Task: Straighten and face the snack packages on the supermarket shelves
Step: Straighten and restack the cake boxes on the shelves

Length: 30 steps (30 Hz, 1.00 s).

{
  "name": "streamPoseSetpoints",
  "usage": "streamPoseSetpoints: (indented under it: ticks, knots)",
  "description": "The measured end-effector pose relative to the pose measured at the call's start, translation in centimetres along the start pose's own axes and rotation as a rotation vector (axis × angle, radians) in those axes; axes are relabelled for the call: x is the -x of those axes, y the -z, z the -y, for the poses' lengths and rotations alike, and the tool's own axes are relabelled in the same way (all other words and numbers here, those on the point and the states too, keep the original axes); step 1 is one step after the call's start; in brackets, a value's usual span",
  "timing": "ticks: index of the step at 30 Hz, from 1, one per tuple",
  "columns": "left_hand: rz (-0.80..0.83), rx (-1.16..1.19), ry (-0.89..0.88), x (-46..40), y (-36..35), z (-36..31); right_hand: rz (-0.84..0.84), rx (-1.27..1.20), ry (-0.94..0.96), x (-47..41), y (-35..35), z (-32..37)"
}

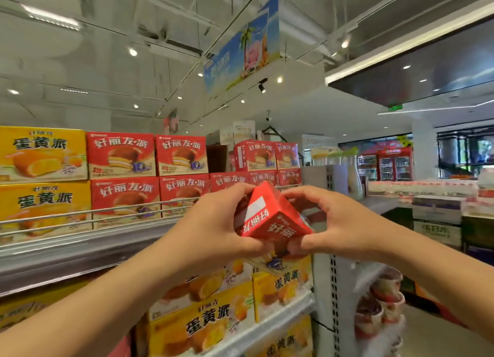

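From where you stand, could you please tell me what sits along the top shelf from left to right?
Yellow boxes → red boxes facing front → gap → red box turned askew.

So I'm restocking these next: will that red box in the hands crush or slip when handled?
The red box probably stays stiff: its edges look crisp under both hands' grip. Its glossy faces may be slippery. It seems light, held by fingertips.

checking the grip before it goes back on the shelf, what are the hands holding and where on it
Both hands hold one red cardboard snack box, tilted with a corner toward the camera. The left hand grips its left side, the right hand its right side and lower corner.
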<state>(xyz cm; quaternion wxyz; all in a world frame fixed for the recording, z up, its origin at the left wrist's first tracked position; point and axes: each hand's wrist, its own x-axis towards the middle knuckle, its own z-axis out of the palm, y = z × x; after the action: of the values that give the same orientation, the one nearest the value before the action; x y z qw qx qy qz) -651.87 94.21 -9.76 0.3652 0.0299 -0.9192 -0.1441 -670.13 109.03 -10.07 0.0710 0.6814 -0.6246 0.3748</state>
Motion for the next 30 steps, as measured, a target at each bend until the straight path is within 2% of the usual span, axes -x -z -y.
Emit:
streamPoseSetpoints:
  ticks: [4,7,9,11,13,18,23,30]
  knots:
    - [-0.027,-0.012,0.089,-1.5,0.6,0.5,-0.02,-0.015,0.072,-2.6,0.5,-1.8]
    - [-0.192,-0.123,0.096,-3.8,3.3,2.3,-0.05,-0.022,0.083,-5.4,0.8,-3.3]
    - [-0.272,-0.507,0.034,-5.8,5.5,4.2,-0.066,0.009,0.108,-7.7,1.4,-4.1]
    - [-0.265,-0.907,0.013,-7.7,7.6,6.2,-0.084,0.02,0.144,-10.2,2.1,-4.3]
    - [-0.214,-1.095,0.086,-9.5,9.2,8.1,-0.124,0.034,0.181,-12.3,2.9,-4.5]
    - [-0.131,-1.19,0.292,-10.8,10.1,11.0,-0.228,0.094,0.268,-17.4,4.7,-5.1]
    - [-0.114,-1.334,0.291,-10.4,10.1,12.1,-0.284,0.363,0.359,-23.0,6.2,-5.4]
    - [-0.152,-1.351,0.274,-10.3,10.4,12.9,-0.197,0.561,0.433,-27.4,5.1,-5.3]
